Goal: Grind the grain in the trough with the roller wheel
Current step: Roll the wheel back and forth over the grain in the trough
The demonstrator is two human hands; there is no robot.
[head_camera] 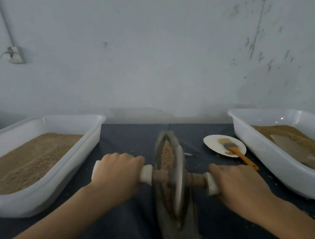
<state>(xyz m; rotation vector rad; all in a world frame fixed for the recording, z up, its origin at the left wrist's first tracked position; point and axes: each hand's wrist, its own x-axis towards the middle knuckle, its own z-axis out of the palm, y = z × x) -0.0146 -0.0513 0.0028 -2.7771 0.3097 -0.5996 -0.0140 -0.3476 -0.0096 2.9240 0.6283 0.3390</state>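
- Trough (177,226) w/ grain (167,155): bottom centre of frame, on dark table (128,139).
- Roller wheel (179,180) stands in trough, blurred.
- Left hand (117,169) wrapped round left axle handle; right hand (238,184) curled over right handle.
- White tubs (46,181) of grain at left & right edges; plate (212,142) w/ brush (236,150) right of centre.

Bare table (128,139) lies open beyond both hands, hemmed by the left tub (68,168), right tub (264,155) and plate (211,144).
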